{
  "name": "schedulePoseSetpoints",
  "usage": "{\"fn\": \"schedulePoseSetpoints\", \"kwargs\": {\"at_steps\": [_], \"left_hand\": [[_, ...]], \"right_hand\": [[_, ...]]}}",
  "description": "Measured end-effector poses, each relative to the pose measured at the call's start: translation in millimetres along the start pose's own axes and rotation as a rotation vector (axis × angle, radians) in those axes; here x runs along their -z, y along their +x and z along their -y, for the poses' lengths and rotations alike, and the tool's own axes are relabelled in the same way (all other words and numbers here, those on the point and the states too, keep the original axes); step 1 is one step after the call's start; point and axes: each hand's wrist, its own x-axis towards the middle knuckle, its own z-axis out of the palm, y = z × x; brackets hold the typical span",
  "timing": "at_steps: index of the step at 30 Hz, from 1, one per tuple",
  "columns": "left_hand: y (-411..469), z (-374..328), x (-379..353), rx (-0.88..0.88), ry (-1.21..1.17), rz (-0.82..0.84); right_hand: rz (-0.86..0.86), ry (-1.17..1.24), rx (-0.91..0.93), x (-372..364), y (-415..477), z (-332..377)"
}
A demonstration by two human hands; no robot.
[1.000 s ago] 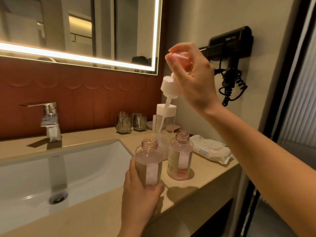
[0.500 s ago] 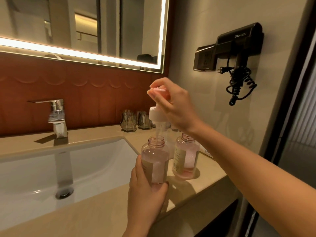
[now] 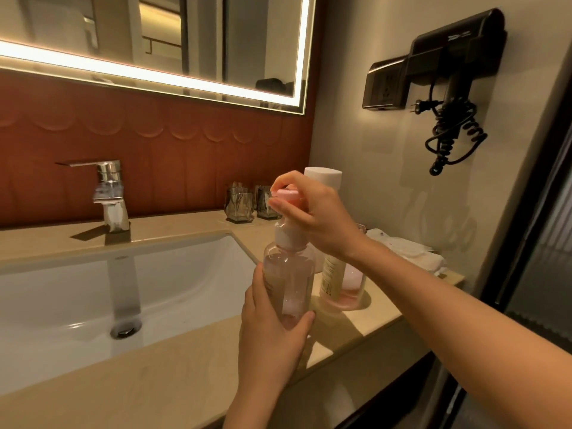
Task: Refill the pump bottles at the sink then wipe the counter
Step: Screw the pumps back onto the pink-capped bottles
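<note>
Your left hand grips the lower half of the bottle, fingers and thumb clamped round it. The hand hides the base, so contact with the worktop cannot be told. The bottle is upright, over the front part of the worktop, just right of the sink. Its wall is clear, with pinkish liquid and a dip tube inside.

Your right hand holds the pump from above. The fingers pinch its pink head and its white collar sits on the bottle's neck. Whether it is screwed tight cannot be told.

A second bottle stands just beyond the first, toward the right edge. Your right wrist covers its top, and pink liquid lies low in it. A white-capped bottle stands behind your right hand, near the back edge.

A wipes pack lies at the back right corner. Two glasses stand at the back edge, between the tap and the bottles. A hair dryer hangs on the wall above the right edge.
</note>
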Motion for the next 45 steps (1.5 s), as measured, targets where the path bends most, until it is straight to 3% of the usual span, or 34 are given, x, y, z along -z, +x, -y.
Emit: {"fn": "schedulePoseSetpoints", "kwargs": {"at_steps": [7, 16, 20, 25, 31, 38, 45], "left_hand": [[1, 0, -1, 0.011, -0.004, -0.007], [0, 0, 2, 0.031, 0.042, -0.033], [0, -1, 2, 0.035, 0.035, -0.025], [1, -1, 1, 0.059, 0.008, -0.025], [1, -2, 2, 0.06, 0.0, -0.017], [0, 0, 2, 0.042, 0.021, -0.023], [0, -1, 2, 0.042, 0.027, -0.021]], "right_hand": [[-0.076, 0.095, -0.084, -7, -15, -2], [0.03, 0.254, -0.147, 3, -21, 2], [-0.059, 0.328, -0.233, -4, -26, 5], [-0.151, 0.25, -0.297, -19, -30, 13], [0.057, 0.449, -0.433, -11, -32, 14], [0.303, 0.564, -0.426, 6, -43, -1], [0.059, 0.395, -0.403, 6, -48, 8]]}}
